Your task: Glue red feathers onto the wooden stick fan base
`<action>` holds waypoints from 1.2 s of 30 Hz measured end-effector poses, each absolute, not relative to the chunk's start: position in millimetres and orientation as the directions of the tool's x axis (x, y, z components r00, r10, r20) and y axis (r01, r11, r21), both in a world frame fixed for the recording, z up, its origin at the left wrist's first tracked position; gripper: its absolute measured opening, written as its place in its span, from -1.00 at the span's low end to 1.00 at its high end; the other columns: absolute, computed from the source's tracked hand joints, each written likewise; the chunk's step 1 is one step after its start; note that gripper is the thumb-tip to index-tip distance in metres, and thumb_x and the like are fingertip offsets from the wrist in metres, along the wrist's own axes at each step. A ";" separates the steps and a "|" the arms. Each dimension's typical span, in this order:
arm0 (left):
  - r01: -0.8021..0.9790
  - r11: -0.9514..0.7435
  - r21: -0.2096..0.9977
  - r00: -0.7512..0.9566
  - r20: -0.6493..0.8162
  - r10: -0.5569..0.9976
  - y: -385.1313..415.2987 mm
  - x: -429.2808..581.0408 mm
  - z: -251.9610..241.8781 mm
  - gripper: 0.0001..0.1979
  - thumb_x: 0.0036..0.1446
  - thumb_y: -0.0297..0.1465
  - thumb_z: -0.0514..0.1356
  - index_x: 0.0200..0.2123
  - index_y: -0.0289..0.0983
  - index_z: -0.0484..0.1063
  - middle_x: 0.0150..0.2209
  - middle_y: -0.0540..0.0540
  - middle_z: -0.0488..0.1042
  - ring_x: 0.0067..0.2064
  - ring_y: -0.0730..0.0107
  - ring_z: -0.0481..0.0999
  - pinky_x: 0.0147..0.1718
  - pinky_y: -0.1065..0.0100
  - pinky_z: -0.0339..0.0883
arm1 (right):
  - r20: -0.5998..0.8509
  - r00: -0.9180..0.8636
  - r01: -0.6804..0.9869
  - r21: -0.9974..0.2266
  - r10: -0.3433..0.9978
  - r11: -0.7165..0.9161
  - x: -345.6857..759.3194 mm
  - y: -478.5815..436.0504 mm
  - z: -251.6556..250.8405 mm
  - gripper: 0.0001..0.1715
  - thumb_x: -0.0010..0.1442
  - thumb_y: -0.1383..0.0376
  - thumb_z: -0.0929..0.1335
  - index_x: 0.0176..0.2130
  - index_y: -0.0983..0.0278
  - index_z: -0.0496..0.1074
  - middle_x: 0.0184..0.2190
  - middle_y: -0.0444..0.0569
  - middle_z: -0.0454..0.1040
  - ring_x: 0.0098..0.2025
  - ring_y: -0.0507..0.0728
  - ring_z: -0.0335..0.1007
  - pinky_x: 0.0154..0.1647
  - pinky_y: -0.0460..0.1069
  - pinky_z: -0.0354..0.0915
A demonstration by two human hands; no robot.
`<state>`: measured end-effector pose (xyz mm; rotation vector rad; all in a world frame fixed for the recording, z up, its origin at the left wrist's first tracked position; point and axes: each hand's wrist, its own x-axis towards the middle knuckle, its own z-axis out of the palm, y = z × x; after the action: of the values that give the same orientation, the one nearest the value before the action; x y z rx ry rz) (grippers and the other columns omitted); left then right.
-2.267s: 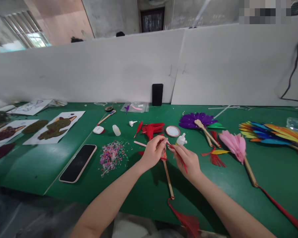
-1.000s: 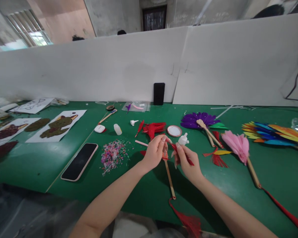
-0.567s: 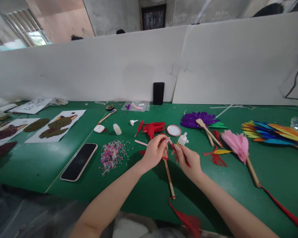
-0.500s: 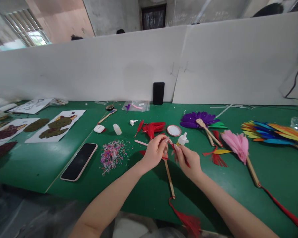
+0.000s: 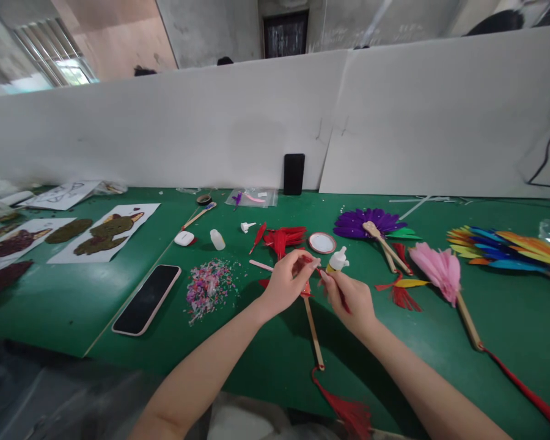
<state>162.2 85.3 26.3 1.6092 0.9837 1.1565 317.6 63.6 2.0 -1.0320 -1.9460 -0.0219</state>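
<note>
My left hand (image 5: pixel 289 280) and my right hand (image 5: pixel 352 297) meet over the table, fingertips nearly touching. Both are closed in a pinch on a slim red feather (image 5: pixel 320 269), mostly hidden by the fingers. Below them lies a red feather fan, its wooden handle (image 5: pixel 313 333) pointing toward me and ending in a red tassel (image 5: pixel 348 408). Just behind my right hand stands a white glue bottle (image 5: pixel 338 259). Beyond my left hand is a bunch of red feathers (image 5: pixel 282 238), with a single red feather (image 5: pixel 258 237) beside it.
Left of my hands lie a heap of colourful flakes (image 5: pixel 208 287) and a phone (image 5: pixel 147 299). A small bottle (image 5: pixel 217 239) and a round white lid (image 5: pixel 322 242) stand farther back. Purple (image 5: pixel 364 223), pink (image 5: pixel 437 269) and multicoloured feather pieces (image 5: pixel 504 244) lie right. A white partition (image 5: pixel 187 128) borders the back.
Both hands stay at nearly the same place, with small finger shifts around the red feather. The left fingertips have moved slightly right. The camera view has shifted a little.
</note>
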 end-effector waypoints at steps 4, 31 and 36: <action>0.061 -0.200 0.978 0.303 0.173 0.937 86.9 161.3 27.3 -0.75 0.19 -0.19 0.10 -0.28 -0.28 0.31 -0.49 0.04 0.33 -0.53 0.55 0.32 -0.56 0.50 0.22 | 0.772 -0.315 0.699 -0.205 0.552 0.685 321.1 65.9 3.1 -0.71 0.33 0.34 0.18 -0.40 0.27 0.34 -0.66 -0.12 0.40 -0.65 0.01 0.31 -0.59 -0.11 0.14; -0.006 -0.050 0.999 0.313 0.050 0.948 89.6 159.6 28.5 -0.69 0.16 -0.14 0.10 -0.36 -0.29 0.32 -0.66 0.15 0.19 -0.68 0.63 0.14 -0.68 0.52 0.04 | 0.776 -0.310 0.703 -0.201 0.549 0.682 320.5 67.6 2.9 -0.65 0.35 0.35 0.16 -0.46 0.27 0.31 -0.69 -0.15 0.36 -0.68 -0.02 0.28 -0.58 -0.12 0.11; -0.061 -0.045 0.997 0.313 0.062 0.948 90.1 157.9 28.1 -0.67 0.21 -0.14 0.04 -0.42 -0.29 0.29 -0.70 0.15 0.17 -0.72 0.64 0.14 -0.72 0.53 0.02 | 0.772 -0.302 0.692 -0.226 0.560 0.685 319.5 65.9 3.8 -0.65 0.35 0.35 0.16 -0.44 0.29 0.33 -0.68 -0.13 0.38 -0.66 -0.01 0.32 -0.58 -0.12 0.14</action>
<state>157.9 90.1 28.1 1.3444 0.9067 1.0320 319.5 65.9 3.8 -0.9661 -1.9914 -0.1851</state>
